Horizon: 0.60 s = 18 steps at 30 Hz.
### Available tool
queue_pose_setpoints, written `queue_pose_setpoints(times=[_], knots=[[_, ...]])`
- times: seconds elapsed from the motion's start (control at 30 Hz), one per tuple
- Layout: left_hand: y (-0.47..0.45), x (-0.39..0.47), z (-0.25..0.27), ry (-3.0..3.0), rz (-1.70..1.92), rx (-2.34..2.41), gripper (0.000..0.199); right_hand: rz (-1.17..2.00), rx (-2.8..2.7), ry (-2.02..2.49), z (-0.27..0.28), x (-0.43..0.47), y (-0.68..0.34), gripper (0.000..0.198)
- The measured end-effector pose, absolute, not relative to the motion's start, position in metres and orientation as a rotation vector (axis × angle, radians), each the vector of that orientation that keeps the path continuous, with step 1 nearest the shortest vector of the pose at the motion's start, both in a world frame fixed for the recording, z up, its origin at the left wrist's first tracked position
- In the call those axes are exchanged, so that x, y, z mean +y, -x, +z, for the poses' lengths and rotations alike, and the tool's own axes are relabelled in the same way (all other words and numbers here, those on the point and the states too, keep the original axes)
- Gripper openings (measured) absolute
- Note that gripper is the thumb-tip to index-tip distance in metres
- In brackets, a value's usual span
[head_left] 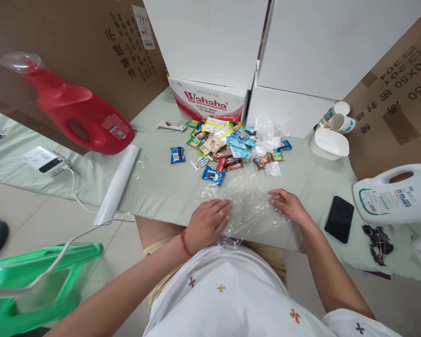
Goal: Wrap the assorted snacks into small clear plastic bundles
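Between the flattened left hand [210,221] and loosely curled right hand [288,204], whose grip cannot be made out, clear plastic film [249,206] is spread, probably light, limp and clingy, best pinched by its edges.

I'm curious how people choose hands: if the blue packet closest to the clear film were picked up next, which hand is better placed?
Probably the left hand: it is nearer the blue packet, over the left part of the clear film. The right hand is farther, at the film's right side.
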<state>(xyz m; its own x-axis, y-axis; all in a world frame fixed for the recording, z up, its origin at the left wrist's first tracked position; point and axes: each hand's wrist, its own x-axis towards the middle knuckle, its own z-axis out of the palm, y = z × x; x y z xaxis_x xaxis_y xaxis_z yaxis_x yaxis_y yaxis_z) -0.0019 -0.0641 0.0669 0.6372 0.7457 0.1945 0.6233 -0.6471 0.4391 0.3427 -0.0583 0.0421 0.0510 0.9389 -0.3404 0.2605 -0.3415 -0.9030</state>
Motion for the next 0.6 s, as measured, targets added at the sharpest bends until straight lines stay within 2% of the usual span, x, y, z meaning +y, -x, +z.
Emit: queue_pose_setpoints(times=[0.1, 0.23, 0.3, 0.37, 0.43, 0.6], knots=[[-0.019, -0.038, 0.033, -2.518, 0.388, 1.367, 0.046, 1.22, -1.234, 1.734, 0.05, -0.063, -0.353, 0.046], [-0.027, -0.025, 0.005, -2.561, 0.377, 1.366, 0.047, 1.266, -1.249, 1.829, 0.045, -0.089, -0.376, 0.043], [-0.024, -0.02, 0.001, -2.591, 0.408, 1.329, 0.048, 1.28, -1.356, 1.901, 0.045, -0.094, -0.389, 0.034], [-0.018, -0.013, 0.0, -2.634, 0.409, 1.245, 0.049, 1.096, -1.509, 2.01, 0.054, -0.085, -0.396, 0.025], [-0.012, -0.006, -0.001, -2.681, 0.395, 1.141, 0.051, 0.786, -1.623, 2.073, 0.07, -0.061, -0.391, 0.021], [-0.005, -0.001, -0.002, -2.713, 0.422, 1.074, 0.052, 0.367, -2.115, 1.801, 0.106, 0.032, -0.311, 0.035]])
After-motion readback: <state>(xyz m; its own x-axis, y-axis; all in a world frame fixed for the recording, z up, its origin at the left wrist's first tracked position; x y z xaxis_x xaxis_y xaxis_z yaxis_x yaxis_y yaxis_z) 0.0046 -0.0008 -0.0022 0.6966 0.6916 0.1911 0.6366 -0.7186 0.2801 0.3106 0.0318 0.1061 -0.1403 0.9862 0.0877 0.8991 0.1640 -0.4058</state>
